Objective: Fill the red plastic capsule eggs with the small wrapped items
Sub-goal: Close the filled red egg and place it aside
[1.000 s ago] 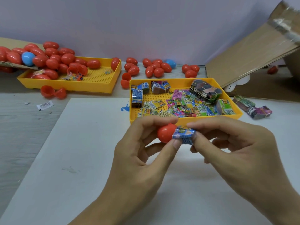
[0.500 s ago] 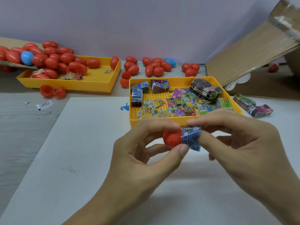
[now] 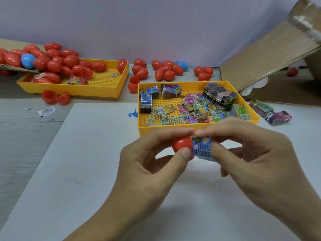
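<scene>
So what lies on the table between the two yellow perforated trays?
In the head view, two open red egg halves sit in the gap between the left yellow perforated tray and the right yellow perforated tray, on the grey table.

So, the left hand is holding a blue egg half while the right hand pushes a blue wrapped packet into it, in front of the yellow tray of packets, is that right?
Not quite: the egg half pinched by the left hand is red, not blue, as the head view shows. The rest holds: the right hand pushes a blue wrapped packet into it, in front of the yellow tray of packets.
</scene>
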Available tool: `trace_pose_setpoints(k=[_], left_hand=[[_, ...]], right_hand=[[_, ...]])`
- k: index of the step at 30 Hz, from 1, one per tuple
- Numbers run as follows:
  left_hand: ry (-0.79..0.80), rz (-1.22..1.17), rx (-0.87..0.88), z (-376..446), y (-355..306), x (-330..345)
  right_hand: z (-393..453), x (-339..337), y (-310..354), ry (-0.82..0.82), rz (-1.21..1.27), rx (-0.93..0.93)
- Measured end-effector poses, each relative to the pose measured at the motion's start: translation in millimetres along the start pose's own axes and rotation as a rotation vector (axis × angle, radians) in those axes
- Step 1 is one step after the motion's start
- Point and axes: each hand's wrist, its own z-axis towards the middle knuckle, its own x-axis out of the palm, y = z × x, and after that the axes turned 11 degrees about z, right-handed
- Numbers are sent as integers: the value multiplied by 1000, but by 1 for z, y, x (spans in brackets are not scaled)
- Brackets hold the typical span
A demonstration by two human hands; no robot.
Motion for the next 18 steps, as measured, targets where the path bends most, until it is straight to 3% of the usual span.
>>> trace_pose_setpoints(k=[10,18], left_hand=[[-28,46,42,1,2,0],[-33,37,-29,0,2,-1]], right_hand=[[0,-1,-4,-1,-67,4],[-1,0,-3,24,-100,-14]])
